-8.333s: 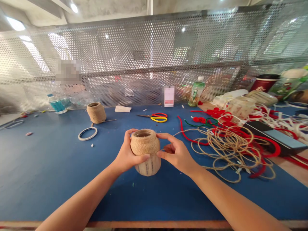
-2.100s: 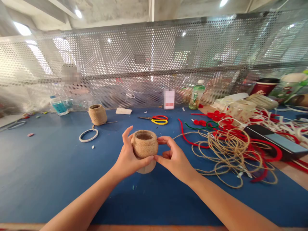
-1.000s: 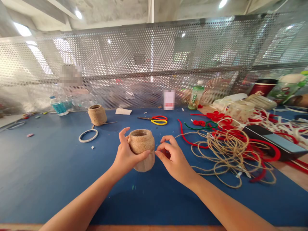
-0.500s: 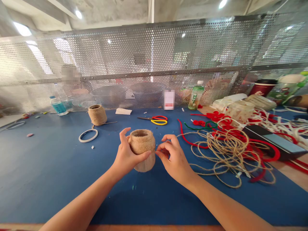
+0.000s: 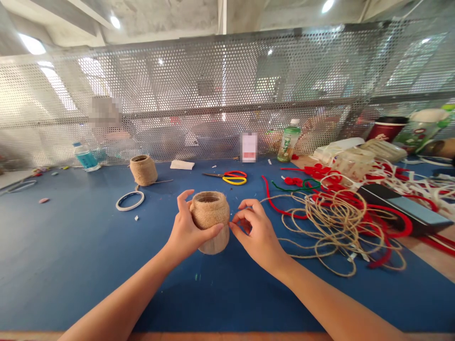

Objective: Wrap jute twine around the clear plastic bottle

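**Left edge of the blue work table (image 5: 71, 246), moving right:**

Item 1: a clear plastic bottle of blue liquid (image 5: 85, 161), upright at the far edge, in front of a perforated metal screen (image 5: 227, 80).

Item 2: a small roll of white tape (image 5: 130, 201), lying flat.

Item 3: a second twine-wrapped jar (image 5: 143, 170), upright near the far edge, its mouth up.

Item 4: the left hand (image 5: 185, 227), holding the main piece. The fingers rise behind the jar's left side, and the thumb lies across its front.

Item 5: a twine-wrapped jar (image 5: 209, 222), at mid-table and raised in the left hand's grip. It stands roughly upright, its long axis pointing up and its mouth open to the top. The twine covers the upper part; the lower part shows pale and unwrapped. It sits between the hands, held by the left and nearer to it.

Item 6: orange-and-yellow-handled scissors (image 5: 227, 177), lying flat towards the far edge, beyond the jar.

Item 7: the right hand (image 5: 258, 232), just beside the jar's right side. Its thumb and forefinger form a narrow pinch; any fine strand there is too small to tell.

Item 8: a loose heap of jute twine (image 5: 330, 232), right of the right hand, tangled with red pipe cleaners (image 5: 386, 218) towards the table's right edge.
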Motion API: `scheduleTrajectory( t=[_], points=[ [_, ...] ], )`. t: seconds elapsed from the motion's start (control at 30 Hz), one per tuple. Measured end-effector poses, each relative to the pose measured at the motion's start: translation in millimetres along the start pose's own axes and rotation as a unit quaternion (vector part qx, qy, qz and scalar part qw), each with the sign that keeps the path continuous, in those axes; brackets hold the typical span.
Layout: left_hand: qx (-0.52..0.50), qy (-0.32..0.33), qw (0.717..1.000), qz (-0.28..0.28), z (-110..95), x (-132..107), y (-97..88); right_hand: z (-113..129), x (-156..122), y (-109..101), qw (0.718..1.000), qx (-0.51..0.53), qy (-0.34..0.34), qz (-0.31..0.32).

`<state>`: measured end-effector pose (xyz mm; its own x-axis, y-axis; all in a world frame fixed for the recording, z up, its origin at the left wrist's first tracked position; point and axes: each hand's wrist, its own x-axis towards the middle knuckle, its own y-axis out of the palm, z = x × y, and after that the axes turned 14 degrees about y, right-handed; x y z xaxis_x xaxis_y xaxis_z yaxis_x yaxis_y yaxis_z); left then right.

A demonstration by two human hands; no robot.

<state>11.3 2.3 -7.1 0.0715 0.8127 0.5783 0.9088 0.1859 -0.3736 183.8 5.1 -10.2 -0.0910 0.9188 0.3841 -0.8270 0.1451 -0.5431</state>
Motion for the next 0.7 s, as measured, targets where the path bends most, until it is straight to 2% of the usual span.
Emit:
scheduleTrajectory(
  t=[0.27, 0.37, 0.47, 0.57, 0.7],
  points=[
    [-0.030, 0.010, 0.999, 0.013, 5.8, -2.7, -0.3, -2.8, 4.4, -2.0, 0.998, 0.012, 0.048, 0.047],
    [-0.011, 0.025, 1.000, -0.007, 10.8, -4.1, 1.1, -4.3, 5.4, -3.2, 0.997, 0.020, 0.054, 0.057],
    [0.000, 0.027, 0.999, -0.022, 13.9, -5.0, 2.6, -6.1, 6.7, -3.4, 0.993, 0.046, 0.061, 0.093],
    [-0.029, 0.029, 0.999, -0.014, 11.8, -5.3, 3.6, -8.0, 8.2, -2.6, 0.987, 0.076, 0.067, 0.127],
    [-0.014, 0.026, 0.999, -0.016, 3.8, -4.2, 2.6, -9.6, 9.0, -1.7, 0.987, 0.090, 0.062, 0.121]
  ],
)
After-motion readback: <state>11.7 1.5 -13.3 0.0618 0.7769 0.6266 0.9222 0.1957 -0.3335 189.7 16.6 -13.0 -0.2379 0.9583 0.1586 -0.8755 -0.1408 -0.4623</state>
